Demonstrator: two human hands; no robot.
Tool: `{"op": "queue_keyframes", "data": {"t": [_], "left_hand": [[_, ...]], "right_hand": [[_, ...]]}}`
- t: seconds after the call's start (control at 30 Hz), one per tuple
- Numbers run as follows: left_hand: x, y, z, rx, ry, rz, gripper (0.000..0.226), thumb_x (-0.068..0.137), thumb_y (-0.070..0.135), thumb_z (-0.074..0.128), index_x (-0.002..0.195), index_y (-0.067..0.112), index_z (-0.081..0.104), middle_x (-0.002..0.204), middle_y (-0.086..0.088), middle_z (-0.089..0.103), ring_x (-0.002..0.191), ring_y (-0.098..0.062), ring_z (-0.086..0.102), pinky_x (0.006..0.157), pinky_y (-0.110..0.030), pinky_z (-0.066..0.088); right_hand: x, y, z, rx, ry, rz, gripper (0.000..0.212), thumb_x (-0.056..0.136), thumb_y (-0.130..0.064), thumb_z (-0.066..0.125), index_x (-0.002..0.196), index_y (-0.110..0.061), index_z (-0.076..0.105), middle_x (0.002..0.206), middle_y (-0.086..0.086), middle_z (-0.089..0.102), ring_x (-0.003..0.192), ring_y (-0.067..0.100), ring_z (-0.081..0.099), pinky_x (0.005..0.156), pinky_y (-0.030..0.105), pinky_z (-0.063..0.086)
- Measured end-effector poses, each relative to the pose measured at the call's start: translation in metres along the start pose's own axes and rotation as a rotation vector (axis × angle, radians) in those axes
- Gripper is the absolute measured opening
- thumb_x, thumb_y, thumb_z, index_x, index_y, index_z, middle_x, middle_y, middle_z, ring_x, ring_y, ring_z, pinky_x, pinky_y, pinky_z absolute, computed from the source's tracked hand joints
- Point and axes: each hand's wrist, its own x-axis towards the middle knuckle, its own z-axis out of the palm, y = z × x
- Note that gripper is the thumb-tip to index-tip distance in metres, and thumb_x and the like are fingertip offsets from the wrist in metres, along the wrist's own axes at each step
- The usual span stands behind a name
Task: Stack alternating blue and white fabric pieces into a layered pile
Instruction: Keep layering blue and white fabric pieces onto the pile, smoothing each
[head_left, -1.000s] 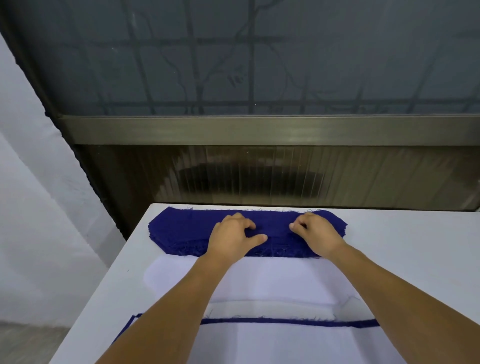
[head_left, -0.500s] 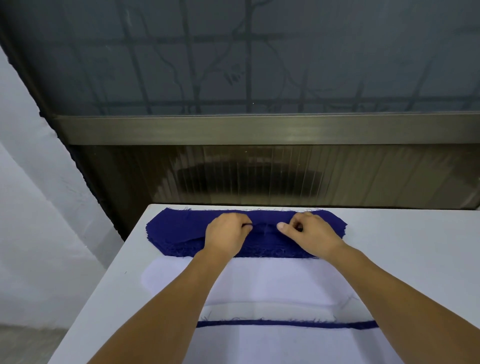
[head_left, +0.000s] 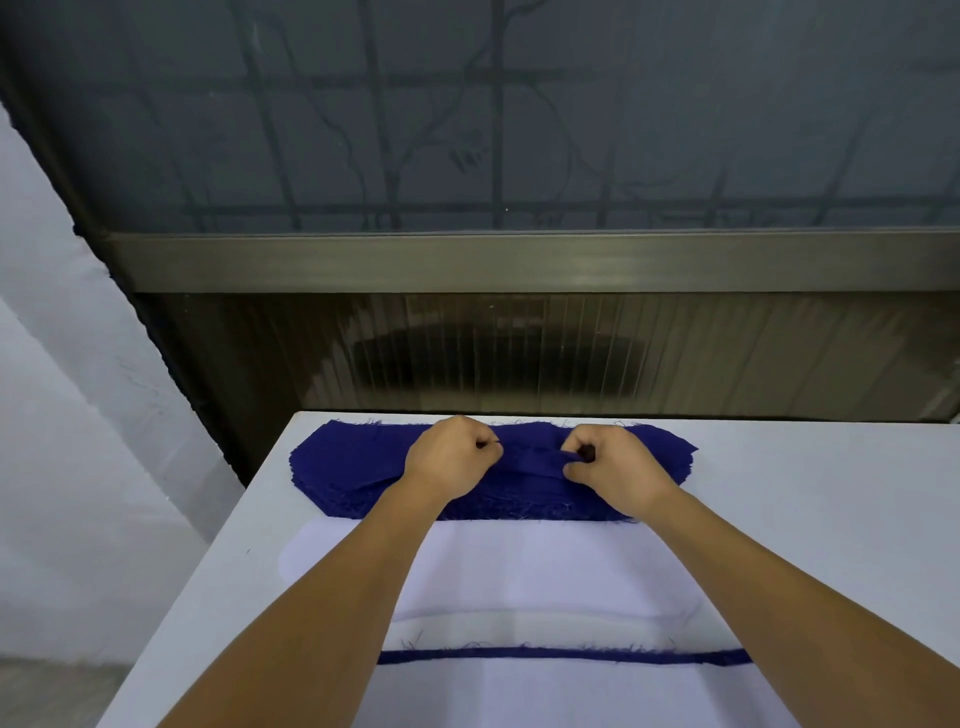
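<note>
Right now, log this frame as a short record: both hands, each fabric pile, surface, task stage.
left hand: fingers curled, pinching the top blue piece
right hand: pinching a raised fold of the same piece
blue fabric pile: frayed stack at the table's far edge, under both hands
white fabric pile: lies flat, just nearer than the blue pile
layered pile: nearest, white on top, a blue edge showing at its far side
table: white, in front of a window
stage: blue piece gripped, not yet lifted clear
</note>
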Motion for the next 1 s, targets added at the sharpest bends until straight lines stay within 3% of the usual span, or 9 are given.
{"op": "queue_keyframes", "data": {"t": [0.1,0.2,0.4,0.53,0.63,0.73,0.8,0.93,1.0], "left_hand": [[0.0,0.0,0.0,0.002,0.007,-0.007,0.022,0.092,0.015,0.057,0.107,0.026,0.07,0.103,0.009,0.065,0.092,-0.012,0.06,0.08,-0.029,0.054],[-0.002,-0.005,0.0,0.054,0.06,-0.037,0.025,0.089,0.007,0.057,0.099,0.029,0.066,0.099,0.008,0.064,0.088,-0.012,0.059,0.078,-0.031,0.055],[-0.02,-0.049,-0.018,0.259,0.236,-0.132,0.023,0.092,0.014,0.052,0.103,0.029,0.065,0.099,0.006,0.063,0.084,-0.014,0.06,0.069,-0.032,0.056],[-0.034,-0.098,-0.041,0.284,0.252,-0.178,0.025,0.096,0.019,0.05,0.114,0.029,0.064,0.114,0.005,0.063,0.099,-0.015,0.059,0.082,-0.028,0.051],[-0.039,-0.105,-0.056,0.314,0.248,-0.136,0.027,0.097,0.019,0.049,0.117,0.027,0.064,0.115,0.003,0.064,0.102,-0.015,0.059,0.088,-0.026,0.048],[-0.055,-0.09,-0.074,0.421,0.433,0.026,0.024,0.093,0.015,0.055,0.109,0.024,0.07,0.103,0.001,0.066,0.095,-0.017,0.056,0.082,-0.031,0.048],[-0.075,-0.079,-0.085,0.448,0.516,0.097,0.02,0.087,0.011,0.063,0.102,0.02,0.072,0.099,0.0,0.068,0.095,-0.019,0.056,0.084,-0.034,0.048],[-0.143,-0.073,-0.084,0.347,0.553,0.123,0.025,0.076,0.008,0.075,0.1,0.017,0.071,0.101,-0.002,0.068,0.097,-0.021,0.06,0.087,-0.037,0.05],[-0.184,-0.077,-0.07,0.332,0.529,0.181,0.026,0.071,0.007,0.079,0.096,0.016,0.073,0.098,-0.002,0.07,0.092,-0.022,0.064,0.084,-0.036,0.05]], "right_hand": [[0.0,0.001,-0.001,0.111,-0.011,0.027,0.015,0.09,-0.018,0.063,0.08,-0.028,0.066,0.086,-0.011,0.066,0.081,0.009,0.062,0.064,0.012,0.044],[0.0,0.003,-0.003,0.139,0.013,0.058,0.02,0.096,-0.02,0.054,0.082,-0.025,0.068,0.085,-0.01,0.067,0.081,0.009,0.062,0.063,0.012,0.043],[-0.008,0.025,-0.013,-0.199,0.102,0.076,0.015,0.09,-0.014,0.057,0.099,-0.022,0.066,0.096,-0.007,0.063,0.082,0.01,0.057,0.068,0.018,0.043],[-0.013,0.041,-0.021,-0.317,0.158,0.05,0.015,0.095,-0.021,0.053,0.105,-0.021,0.065,0.104,-0.001,0.065,0.084,0.012,0.056,0.073,0.022,0.046],[-0.015,0.031,-0.027,-0.256,0.187,0.024,0.015,0.097,-0.017,0.049,0.099,-0.025,0.061,0.099,-0.003,0.064,0.081,0.012,0.056,0.067,0.019,0.043],[-0.032,0.017,-0.041,-0.266,0.453,-0.119,0.017,0.092,-0.011,0.053,0.093,-0.027,0.058,0.092,-0.009,0.06,0.081,0.011,0.05,0.069,0.021,0.037],[-0.055,0.01,-0.05,-0.306,0.533,-0.208,0.019,0.087,-0.005,0.058,0.096,-0.023,0.061,0.093,-0.007,0.061,0.083,0.012,0.049,0.075,0.024,0.037],[-0.127,0.018,-0.055,-0.336,0.487,-0.314,0.024,0.08,0.002,0.068,0.098,-0.014,0.065,0.097,0.0,0.067,0.087,0.019,0.06,0.079,0.024,0.043],[-0.171,0.031,-0.049,-0.356,0.452,-0.386,0.012,0.089,-0.011,0.06,0.099,-0.014,0.067,0.101,-0.002,0.067,0.093,0.014,0.058,0.085,0.02,0.042]]}}
